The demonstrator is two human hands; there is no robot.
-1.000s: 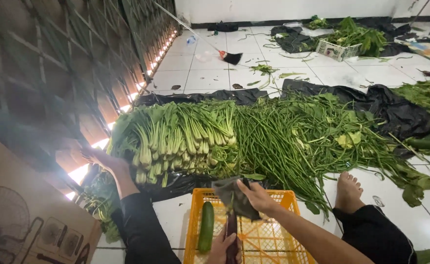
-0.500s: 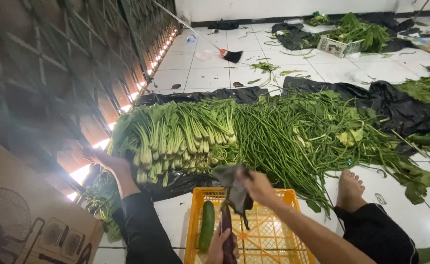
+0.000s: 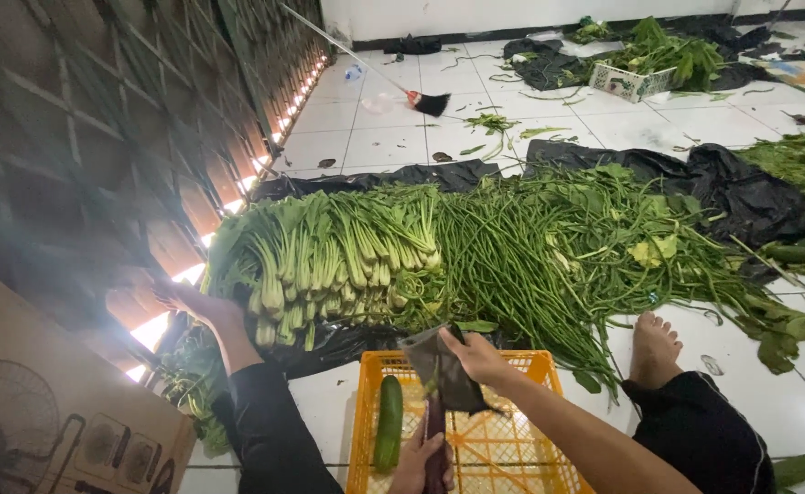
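the person's right hand [image 3: 477,357] was raised over the orange crate [image 3: 521,366], its fingers pinched together on the rim of a dark bag [image 3: 443,370], apparently to hold the mouth up and open. just below, at 6 o'clock of the bag, the left hand [image 3: 414,460] had its fingers wrapped around a dark purple eggplant [image 3: 435,437], held upright with its top meeting the bag's lower edge, as if lined up with the opening. whether the tip was already inside could not be told.

a green cucumber [image 3: 388,423] lay lengthwise in the crate at 9 o'clock of the eggplant, close at hand. at 12 o'clock of the crate, leafy greens [image 3: 329,256] and long beans [image 3: 521,256] were heaped side by side on a black sheet [image 3: 723,183], which kept them off the tiled floor [image 3: 375,137].

at 10 o'clock another person's hand [image 3: 203,306], on a black-sleeved arm, touched the stem end of the greens. a bare foot [image 3: 654,343] rested on the floor at 3 o'clock of the crate, beside the beans. a cardboard box [image 3: 45,402] stood at 8 o'clock; a broom [image 3: 430,102] and a white basket [image 3: 636,84] of greens lay well beyond
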